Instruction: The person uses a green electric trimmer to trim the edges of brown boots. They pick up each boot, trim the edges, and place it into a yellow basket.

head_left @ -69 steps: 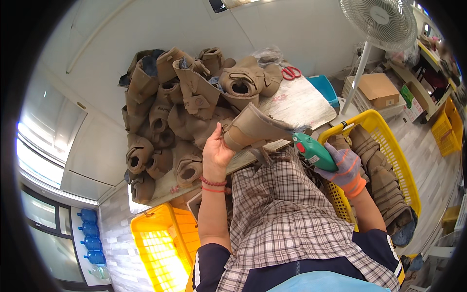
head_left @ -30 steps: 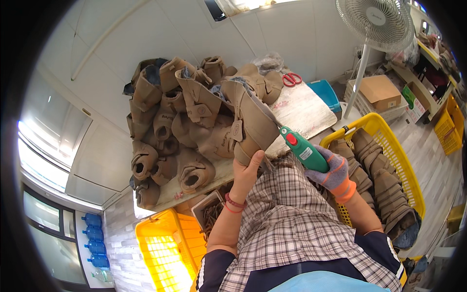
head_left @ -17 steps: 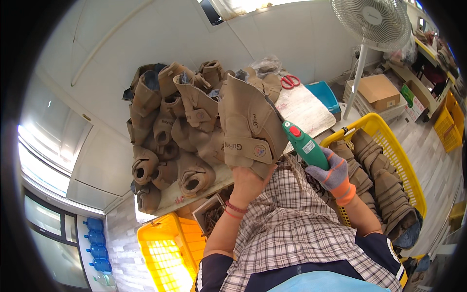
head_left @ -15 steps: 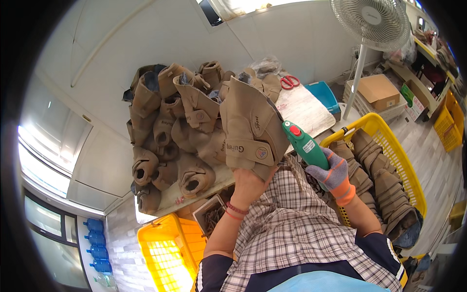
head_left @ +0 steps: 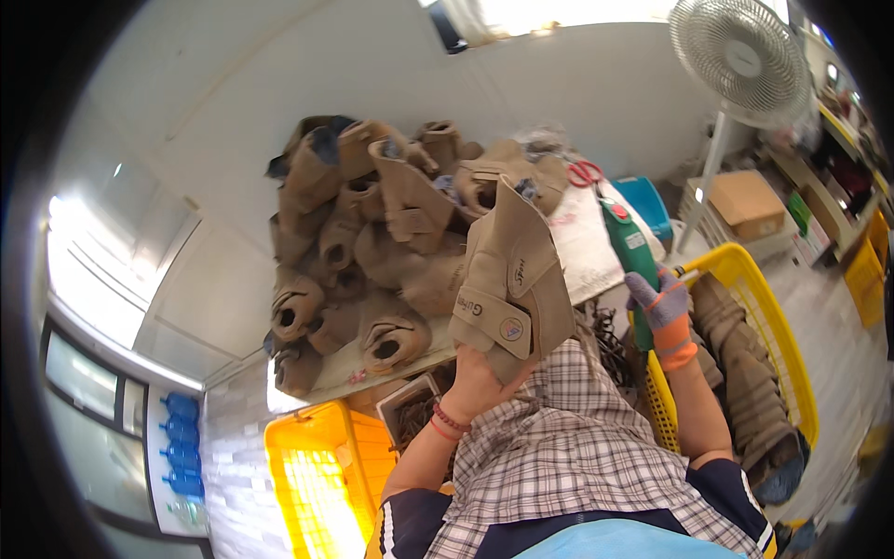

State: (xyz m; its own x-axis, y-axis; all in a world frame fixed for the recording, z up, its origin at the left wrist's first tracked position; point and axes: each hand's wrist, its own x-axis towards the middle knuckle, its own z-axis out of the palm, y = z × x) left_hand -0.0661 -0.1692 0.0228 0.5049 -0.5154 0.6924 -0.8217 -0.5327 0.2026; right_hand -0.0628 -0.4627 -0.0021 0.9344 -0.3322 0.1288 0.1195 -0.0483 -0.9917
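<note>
In the head view, the person's left hand (head_left: 480, 373) is gripping a tan suede boot upper (head_left: 510, 279) from below, fingers wrapped round its lower edge and holding it upright above a checked apron (head_left: 559, 438), just in front of a heap of similar tan uppers (head_left: 372, 252) that is crowding the worktable (head_left: 587, 238). The right hand (head_left: 663, 312), wearing a grey and orange glove, is closing its fingers round the lower end of a green handheld tool (head_left: 629, 256) that is pointing up, just beside the held upper. The tool's tip is hovering so near the suede that a slip could likely scar it, and the one-handed grip from below could let the upper tip over. On the held upper, a small round badge and a strap with pale lettering are sitting near its lower edge. A brown cardboard box (head_left: 745, 200) is resting on a shelf at right, behind a standing fan (head_left: 740, 61); a yellow basket (head_left: 764, 354) of uppers is standing beside the right forearm, and another yellow crate (head_left: 312, 475) is sitting lower left.
</note>
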